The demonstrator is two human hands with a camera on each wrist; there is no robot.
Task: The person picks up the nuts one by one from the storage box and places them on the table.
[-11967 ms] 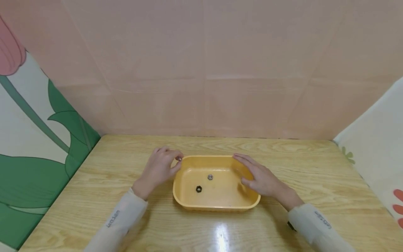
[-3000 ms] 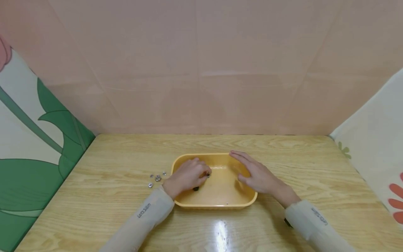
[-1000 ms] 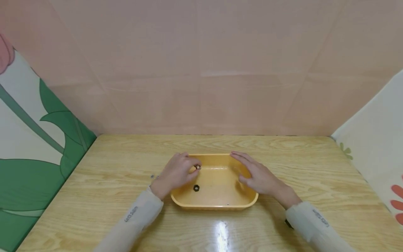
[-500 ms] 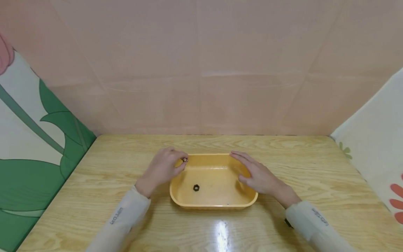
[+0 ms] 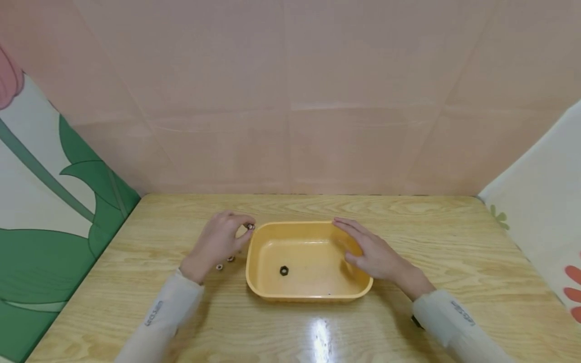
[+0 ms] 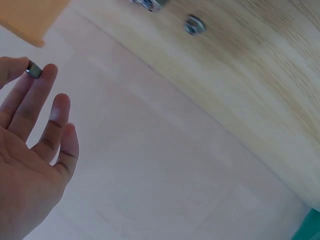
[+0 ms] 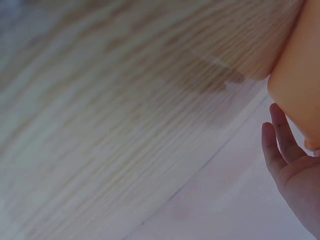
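My left hand (image 5: 214, 246) is just outside the left rim of a yellow plastic basin (image 5: 310, 297), pinching a small metal nut (image 5: 250, 227) between thumb and fingertips. In the left wrist view that nut (image 6: 34, 70) sits at the fingertips, and the other fingers are loosely bent. A black hex nut (image 5: 284, 270) lies on the basin floor, left of the middle. My right hand (image 5: 375, 256) rests at the basin's right end, fingers nearly straight by the far right corner and thumb over the inside. The right wrist view shows fingers (image 7: 283, 132) along the basin's outer wall.
Loose nuts (image 5: 220, 266) lie on the wooden table (image 5: 426, 237) left of the basin, partly behind my left hand; the left wrist view shows a flanged nut (image 6: 194, 25) there. A pinkish cloth wall (image 5: 290, 126) stands behind the table, with patterned cloths at both sides.
Over the last second my left hand has carried the nut from inside the basin leftward past its rim. Earlier, a silver nut lay in the basin. The right hand has stayed put.
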